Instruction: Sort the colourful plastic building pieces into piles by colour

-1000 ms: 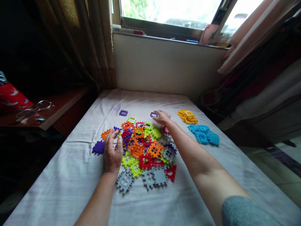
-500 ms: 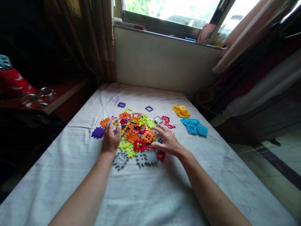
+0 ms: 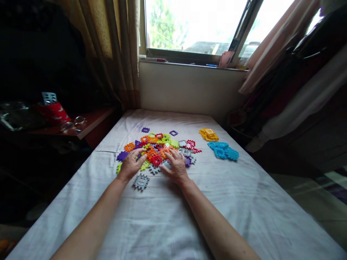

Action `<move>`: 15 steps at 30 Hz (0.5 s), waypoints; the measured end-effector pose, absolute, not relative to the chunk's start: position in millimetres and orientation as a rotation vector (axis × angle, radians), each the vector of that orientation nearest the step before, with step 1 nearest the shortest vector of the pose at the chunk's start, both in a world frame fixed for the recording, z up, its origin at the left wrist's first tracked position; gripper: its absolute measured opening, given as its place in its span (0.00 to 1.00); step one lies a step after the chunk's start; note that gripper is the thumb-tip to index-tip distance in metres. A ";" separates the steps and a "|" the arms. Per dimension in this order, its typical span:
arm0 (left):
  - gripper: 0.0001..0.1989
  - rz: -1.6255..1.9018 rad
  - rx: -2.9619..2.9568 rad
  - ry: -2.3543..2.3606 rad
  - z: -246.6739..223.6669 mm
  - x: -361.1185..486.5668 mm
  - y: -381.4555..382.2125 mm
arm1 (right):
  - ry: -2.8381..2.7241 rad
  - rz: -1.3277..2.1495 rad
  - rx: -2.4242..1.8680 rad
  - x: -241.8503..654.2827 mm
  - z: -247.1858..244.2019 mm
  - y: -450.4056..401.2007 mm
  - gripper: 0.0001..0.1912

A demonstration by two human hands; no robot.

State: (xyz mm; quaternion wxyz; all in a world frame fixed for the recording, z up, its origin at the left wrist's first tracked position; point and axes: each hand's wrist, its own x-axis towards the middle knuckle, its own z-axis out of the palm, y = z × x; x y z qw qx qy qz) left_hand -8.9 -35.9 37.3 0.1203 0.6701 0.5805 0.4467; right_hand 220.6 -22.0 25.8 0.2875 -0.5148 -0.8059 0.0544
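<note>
A mixed pile of toothed plastic pieces, among them a red piece (image 3: pixel 155 160) and an orange piece (image 3: pixel 129 147), lies on the pale sheet (image 3: pixel 151 224). At the pile's left side rests my left hand (image 3: pixel 131 165), fingers apart over the pieces. My right hand (image 3: pixel 176 167) is spread on the pile's near right part, touching orange and grey pieces. Neither hand grips a piece that I can see. Just in front of the pile is a separate grey piece (image 3: pixel 141 182). Pieces under the palms are hidden.
Yellow pieces (image 3: pixel 208 134) and blue pieces (image 3: pixel 223 150) are heaped to the right. Two purple pieces (image 3: pixel 145 129) lie behind the pile. A side table (image 3: pixel 94 121) at left holds glasses (image 3: pixel 73 124) and a red container (image 3: pixel 55 112). Clothes hang at right.
The view has tilted up. My right hand has moved left over the pile, closer to my left hand. Near grey and red pieces have been pushed inward, and a purple piece now shows beside my right hand.
</note>
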 end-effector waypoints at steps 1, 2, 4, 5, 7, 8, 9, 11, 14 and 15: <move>0.20 1.207 2.106 1.690 34.5 -6.7 -47.2 | -2.080 0.143 -1.356 224.2 25.5 -21.3 0.24; 0.23 1.101 2.238 1.694 30.7 -2.5 -58.8 | -2.007 0.142 -1.344 230.8 25.3 -20.7 0.20; 0.28 0.884 2.437 1.671 21.6 10.8 -79.6 | -1.850 0.139 -1.375 250.3 24.1 -19.1 0.18; 0.30 0.788 2.500 1.649 17.2 18.9 -87.1 | -1.760 0.134 -1.429 261.2 22.6 -18.1 0.19; 0.32 0.667 2.570 1.633 10.0 34.7 -94.1 | -1.580 0.123 -1.577 278.9 17.0 -16.2 0.22; 0.32 0.641 2.587 1.640 7.6 41.3 -93.4 | -1.510 0.128 -1.645 283.8 13.2 -15.2 0.24; 0.31 0.636 2.596 1.658 6.2 46.7 -90.4 | -1.469 0.146 -1.697 285.1 9.2 -14.1 0.26; 0.28 0.663 2.592 1.721 5.7 53.3 -80.1 | -1.487 0.222 -1.737 277.8 2.1 -11.3 0.27; 0.25 0.749 2.519 1.884 8.7 55.3 -66.3 | -1.607 0.394 -1.610 256.2 -2.1 -5.7 0.27; 0.25 0.790 2.483 1.946 10.1 55.5 -64.8 | -1.608 0.450 -1.536 251.1 -1.8 -3.7 0.26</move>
